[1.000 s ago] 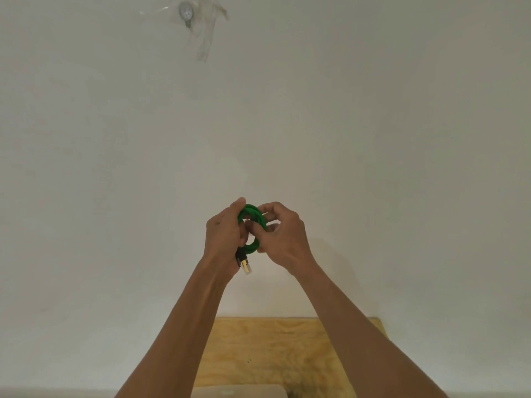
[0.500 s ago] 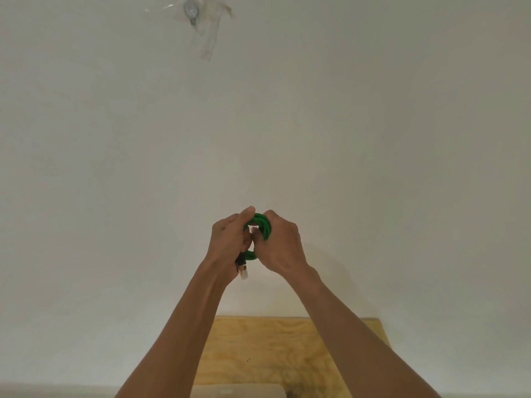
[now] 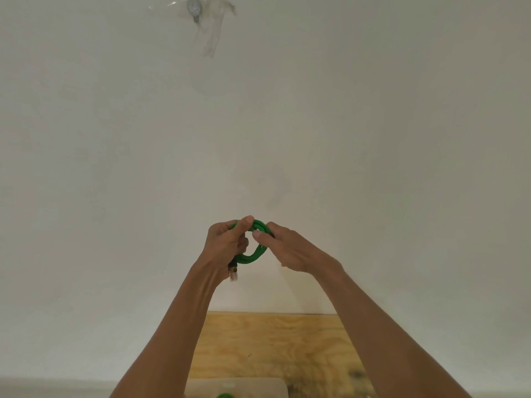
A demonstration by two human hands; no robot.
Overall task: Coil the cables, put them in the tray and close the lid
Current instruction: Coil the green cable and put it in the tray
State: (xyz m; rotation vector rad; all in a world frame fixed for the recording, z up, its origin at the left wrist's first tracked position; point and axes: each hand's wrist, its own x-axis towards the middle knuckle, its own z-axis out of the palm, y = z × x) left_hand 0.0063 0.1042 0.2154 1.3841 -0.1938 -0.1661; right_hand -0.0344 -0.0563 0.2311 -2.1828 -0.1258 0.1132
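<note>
A green cable (image 3: 254,255), wound into a small coil, is held up in front of the white wall. My left hand (image 3: 225,245) grips the coil's left side, thumb over the top, and a metal plug (image 3: 233,272) hangs below that hand. My right hand (image 3: 287,247) pinches the coil's right side between thumb and fingers. At the bottom edge a pale tray (image 3: 258,386) shows only its far rim, with a bit of another green cable (image 3: 225,395) in it.
A plywood tabletop (image 3: 275,343) lies below my arms against the wall. A piece of clear tape with a small round metal thing (image 3: 195,8) is stuck high on the wall.
My right hand has slid from the middle of the coil to its right side, which opens the loop to view. The coil stays at about the same height.
</note>
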